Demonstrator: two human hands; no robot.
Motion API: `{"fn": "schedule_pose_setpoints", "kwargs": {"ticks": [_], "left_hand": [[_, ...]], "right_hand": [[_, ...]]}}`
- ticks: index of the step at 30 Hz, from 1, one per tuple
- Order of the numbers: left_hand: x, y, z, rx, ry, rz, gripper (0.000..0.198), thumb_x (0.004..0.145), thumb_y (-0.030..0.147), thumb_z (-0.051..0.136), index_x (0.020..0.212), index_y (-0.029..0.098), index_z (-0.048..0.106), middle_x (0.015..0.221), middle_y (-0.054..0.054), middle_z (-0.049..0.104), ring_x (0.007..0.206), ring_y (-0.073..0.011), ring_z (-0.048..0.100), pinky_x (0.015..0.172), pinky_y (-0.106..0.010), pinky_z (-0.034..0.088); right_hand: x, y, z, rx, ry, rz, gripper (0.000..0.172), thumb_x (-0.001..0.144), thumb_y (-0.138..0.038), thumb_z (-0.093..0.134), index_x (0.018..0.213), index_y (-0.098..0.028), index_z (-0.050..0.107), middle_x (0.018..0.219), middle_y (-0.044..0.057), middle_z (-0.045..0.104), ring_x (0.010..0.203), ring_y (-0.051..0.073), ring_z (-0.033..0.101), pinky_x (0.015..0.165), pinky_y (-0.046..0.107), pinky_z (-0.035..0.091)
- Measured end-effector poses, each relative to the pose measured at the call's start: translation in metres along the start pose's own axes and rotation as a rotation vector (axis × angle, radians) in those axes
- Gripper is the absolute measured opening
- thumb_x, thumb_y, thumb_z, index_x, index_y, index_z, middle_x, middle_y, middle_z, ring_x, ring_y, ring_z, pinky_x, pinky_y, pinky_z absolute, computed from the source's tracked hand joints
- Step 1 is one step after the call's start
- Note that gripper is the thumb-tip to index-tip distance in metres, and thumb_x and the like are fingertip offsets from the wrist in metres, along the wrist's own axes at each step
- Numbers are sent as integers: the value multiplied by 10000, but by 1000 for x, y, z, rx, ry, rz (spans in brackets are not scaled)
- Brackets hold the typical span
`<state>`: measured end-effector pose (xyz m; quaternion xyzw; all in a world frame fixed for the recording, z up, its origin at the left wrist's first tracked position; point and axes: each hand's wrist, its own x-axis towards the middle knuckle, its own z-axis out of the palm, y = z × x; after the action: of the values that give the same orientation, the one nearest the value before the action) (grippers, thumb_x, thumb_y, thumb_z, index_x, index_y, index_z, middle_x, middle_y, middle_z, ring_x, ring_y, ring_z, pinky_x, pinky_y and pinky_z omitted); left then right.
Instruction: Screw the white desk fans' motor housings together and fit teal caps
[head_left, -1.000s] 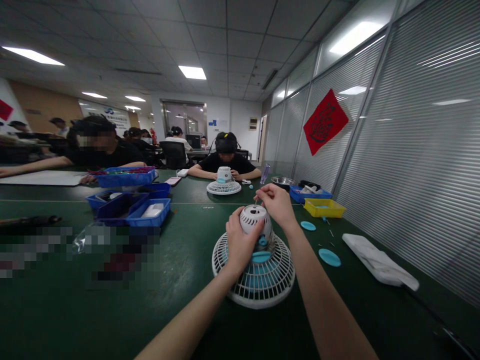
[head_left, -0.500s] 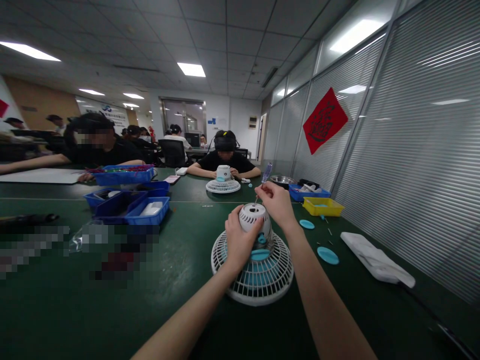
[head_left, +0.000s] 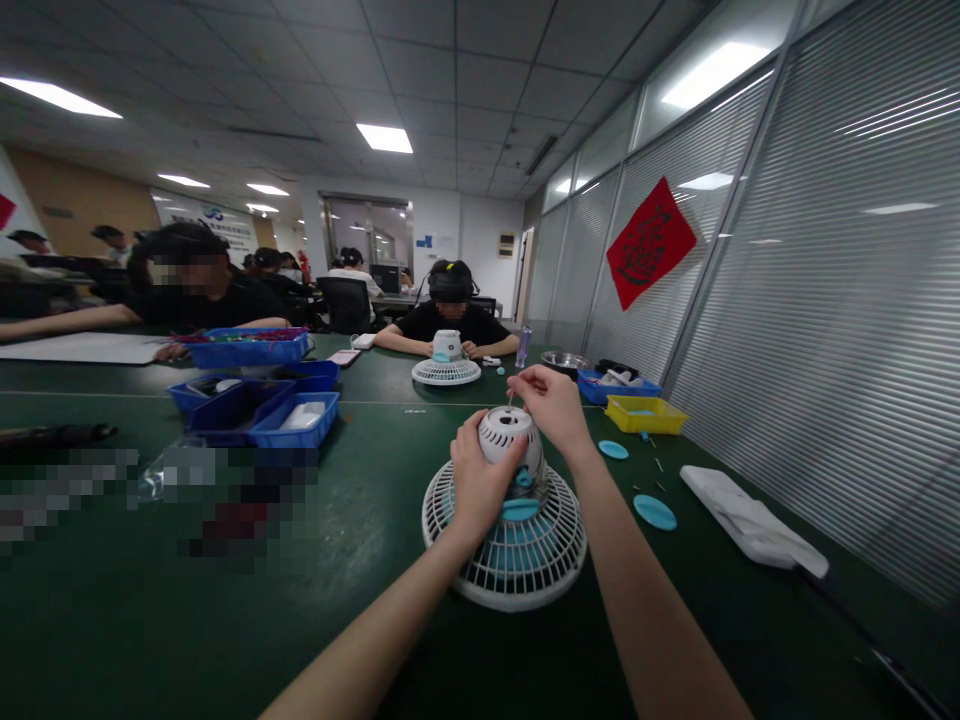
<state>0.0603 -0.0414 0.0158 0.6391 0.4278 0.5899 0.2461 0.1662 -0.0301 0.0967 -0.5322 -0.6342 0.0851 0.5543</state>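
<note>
A small white fan [head_left: 525, 560] lies face down on the green table [head_left: 300, 620], its blue blades showing through the grille. My left hand [head_left: 480, 485] is wrapped round the white motor housing [head_left: 504, 432] on top. My right hand [head_left: 553, 404] pinches a screwdriver [head_left: 520, 358] with a clear bluish handle, its tip down on the housing's top.
Blue trays [head_left: 259, 408] stand at the left, a yellow tray [head_left: 646, 412] and blue tray at the right. Blue discs [head_left: 654, 511] and small screws lie right of the fan, beside a white cloth [head_left: 750, 518]. A person opposite has another fan [head_left: 447, 366]; others sit at the left.
The screwdriver handle has tilted slightly left, closer to upright. Both hands stay on the fan.
</note>
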Motion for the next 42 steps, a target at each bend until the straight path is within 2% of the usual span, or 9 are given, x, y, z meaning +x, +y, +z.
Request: {"fn": "schedule_pose_setpoints", "kwargs": {"ticks": [7,13,20,27,32,42], "left_hand": [[0,1,0,6,-4,-4,438,756,355,589,1137,181,463,1114,-81,522,1061,-234,455,954,-396,344],[0,1,-1,4,-5,-12,425,759,351,583,1133,188,464,1121,-76,519,1068,-229,451,960,-387,338],[0,2,-1,12,-9,-14,434,756,358,590,1136,191,464,1120,-76,522,1074,-232,450,961,-387,336],[0,3,-1,11,-12,-28,436,750,349,595,1132,188,462,1135,-75,520,1080,-230,447,963,-382,332],[0,2,-1,12,-10,-17,435,754,349,592,1134,180,465,1134,-79,519,1071,-230,448,961,-383,333],[0,2,-1,10,-7,-17,428,757,361,585,1132,193,463,1128,-76,520,1085,-232,448,970,-391,330]], "right_hand": [[1,0,-2,-23,3,-14,162,788,-237,515,677,-165,608,689,39,677,561,138,590,591,250,452],[0,1,-2,-81,34,-25,166,772,-294,544,660,-176,575,656,45,661,562,156,594,566,257,450],[-3,-2,0,18,37,14,200,737,-357,585,641,-183,554,619,32,654,548,156,599,550,257,462],[0,-2,-1,-20,8,30,170,760,-255,544,623,-170,599,671,47,684,559,149,602,580,257,458],[0,0,0,-14,-6,7,188,790,-256,495,680,-164,617,700,48,688,553,145,592,568,252,446],[-1,1,-1,-258,57,-51,206,789,-321,504,664,-182,591,659,39,650,546,157,558,555,264,393]]}}
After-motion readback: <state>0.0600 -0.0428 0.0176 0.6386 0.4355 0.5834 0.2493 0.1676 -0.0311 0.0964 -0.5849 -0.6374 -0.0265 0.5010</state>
